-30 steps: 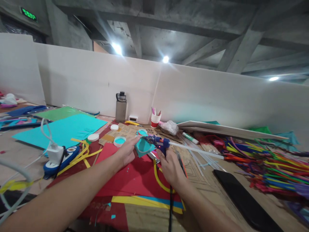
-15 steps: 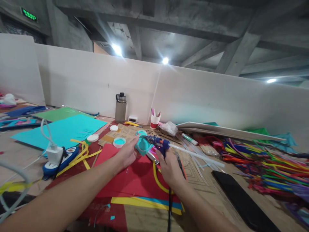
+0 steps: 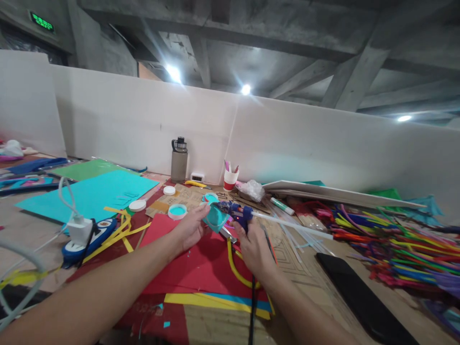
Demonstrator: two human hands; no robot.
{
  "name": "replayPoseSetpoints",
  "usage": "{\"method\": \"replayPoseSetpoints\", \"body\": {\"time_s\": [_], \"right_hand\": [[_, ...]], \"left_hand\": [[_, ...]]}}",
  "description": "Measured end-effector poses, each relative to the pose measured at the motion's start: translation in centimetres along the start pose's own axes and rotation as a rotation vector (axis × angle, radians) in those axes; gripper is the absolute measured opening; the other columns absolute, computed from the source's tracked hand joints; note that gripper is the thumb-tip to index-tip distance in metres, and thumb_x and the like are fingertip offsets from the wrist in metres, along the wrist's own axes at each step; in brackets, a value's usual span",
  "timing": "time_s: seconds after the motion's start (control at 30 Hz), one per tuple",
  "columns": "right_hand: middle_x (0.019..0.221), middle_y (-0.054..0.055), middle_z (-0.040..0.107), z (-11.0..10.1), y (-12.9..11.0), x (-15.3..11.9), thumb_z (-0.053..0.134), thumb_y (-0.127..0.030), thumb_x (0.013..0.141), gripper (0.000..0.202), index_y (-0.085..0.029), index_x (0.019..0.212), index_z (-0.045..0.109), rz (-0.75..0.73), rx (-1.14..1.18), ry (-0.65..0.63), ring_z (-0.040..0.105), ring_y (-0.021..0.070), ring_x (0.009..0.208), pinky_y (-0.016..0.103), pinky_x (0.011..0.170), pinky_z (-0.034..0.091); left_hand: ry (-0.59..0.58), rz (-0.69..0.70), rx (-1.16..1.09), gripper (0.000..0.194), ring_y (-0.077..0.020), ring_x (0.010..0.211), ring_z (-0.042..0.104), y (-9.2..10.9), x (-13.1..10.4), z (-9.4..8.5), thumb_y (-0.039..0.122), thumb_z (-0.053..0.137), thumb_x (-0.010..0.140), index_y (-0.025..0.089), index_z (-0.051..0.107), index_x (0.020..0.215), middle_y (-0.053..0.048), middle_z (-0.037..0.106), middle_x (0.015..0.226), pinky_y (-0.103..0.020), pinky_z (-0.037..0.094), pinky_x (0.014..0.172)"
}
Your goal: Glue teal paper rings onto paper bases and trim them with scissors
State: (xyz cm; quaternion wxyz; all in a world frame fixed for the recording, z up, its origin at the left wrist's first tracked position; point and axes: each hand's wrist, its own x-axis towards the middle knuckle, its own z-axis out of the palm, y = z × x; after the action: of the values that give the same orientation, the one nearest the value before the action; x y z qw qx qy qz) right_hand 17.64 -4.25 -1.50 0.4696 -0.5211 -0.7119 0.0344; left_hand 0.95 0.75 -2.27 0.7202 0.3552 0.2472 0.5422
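Tilted to a slightly different angle than half a second ago, the turquoise piece [image 3: 216, 219] sits above the red paper [image 3: 172, 261], its edge pinched by the left hand [image 3: 193, 227]. Wrapped around the handle of a blue glue gun [image 3: 243, 213], the right hand [image 3: 254, 243] aims its nozzle at the piece, though whether they touch is too small to tell. Just left of them stands an open tub [image 3: 178, 212] with turquoise contents.
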Motion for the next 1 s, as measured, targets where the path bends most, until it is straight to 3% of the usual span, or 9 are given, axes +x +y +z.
{"method": "replayPoseSetpoints", "body": {"time_s": [0.27, 0.4, 0.53, 0.7, 0.83, 1.0], "right_hand": [[0.103, 0.014, 0.066, 0.4, 0.3, 0.1, 0.044, -0.032, 0.089, 0.032, -0.014, 0.111, 0.056, 0.123, 0.056, -0.014, 0.062, 0.0264, 0.094, 0.036, 0.082, 0.046], [0.102, 0.012, 0.066, 0.5, 0.3, 0.0, 0.043, -0.034, 0.09, 0.031, -0.014, 0.11, 0.057, 0.068, 0.115, -0.034, 0.062, 0.0243, 0.093, 0.034, 0.082, 0.046], [0.095, 0.011, 0.067, 0.1, 0.2, -0.1, 0.041, -0.036, 0.091, 0.031, -0.014, 0.104, 0.058, 0.018, 0.158, -0.078, 0.062, 0.0234, 0.09, 0.034, 0.083, 0.046], [0.11, 0.009, 0.065, -0.1, -0.3, -0.1, 0.041, -0.034, 0.091, 0.033, -0.016, 0.113, 0.057, -0.055, 0.213, -0.151, 0.059, 0.0225, 0.102, 0.033, 0.09, 0.044], [0.11, 0.012, 0.064, -0.1, -0.5, -0.1, 0.04, -0.039, 0.092, 0.037, -0.016, 0.116, 0.056, -0.014, 0.141, -0.121, 0.059, 0.0252, 0.102, 0.038, 0.091, 0.044], [0.104, 0.015, 0.066, -0.1, -0.2, -0.1, 0.04, -0.039, 0.092, 0.034, -0.015, 0.106, 0.06, 0.039, 0.09, -0.056, 0.061, 0.0267, 0.096, 0.04, 0.086, 0.046]], "left_hand": [[0.02, 0.059, -0.04, 0.013, -0.0142, 0.062, 0.064, 0.1, 0.2, 0.1, 0.021, 0.054, 0.085, 0.012, 0.061, 0.091, -0.006, 0.069, 0.079, -0.027, 0.055, 0.059], [-0.076, 0.045, -0.095, 0.021, -0.0132, 0.065, 0.065, 0.3, -0.1, 0.0, 0.017, 0.057, 0.083, 0.016, 0.059, 0.104, -0.004, 0.07, 0.085, -0.027, 0.056, 0.062], [-0.129, -0.019, -0.097, 0.029, -0.0172, 0.075, 0.068, 1.0, -0.3, 0.0, 0.011, 0.057, 0.079, 0.019, 0.058, 0.107, -0.005, 0.07, 0.093, -0.037, 0.056, 0.071], [-0.024, -0.039, -0.067, 0.02, -0.0203, 0.075, 0.068, 1.1, 0.0, 0.4, 0.021, 0.054, 0.083, 0.007, 0.065, 0.093, -0.012, 0.072, 0.086, -0.036, 0.056, 0.074], [0.03, 0.003, -0.064, 0.02, -0.0192, 0.076, 0.068, 0.8, 0.1, 0.7, 0.019, 0.052, 0.085, 0.007, 0.067, 0.091, -0.012, 0.072, 0.089, -0.034, 0.056, 0.074], [0.035, 0.049, -0.124, 0.016, -0.0157, 0.071, 0.067, 0.6, 0.1, 0.8, 0.017, 0.054, 0.084, 0.009, 0.067, 0.086, -0.009, 0.072, 0.082, -0.029, 0.056, 0.071]]}}
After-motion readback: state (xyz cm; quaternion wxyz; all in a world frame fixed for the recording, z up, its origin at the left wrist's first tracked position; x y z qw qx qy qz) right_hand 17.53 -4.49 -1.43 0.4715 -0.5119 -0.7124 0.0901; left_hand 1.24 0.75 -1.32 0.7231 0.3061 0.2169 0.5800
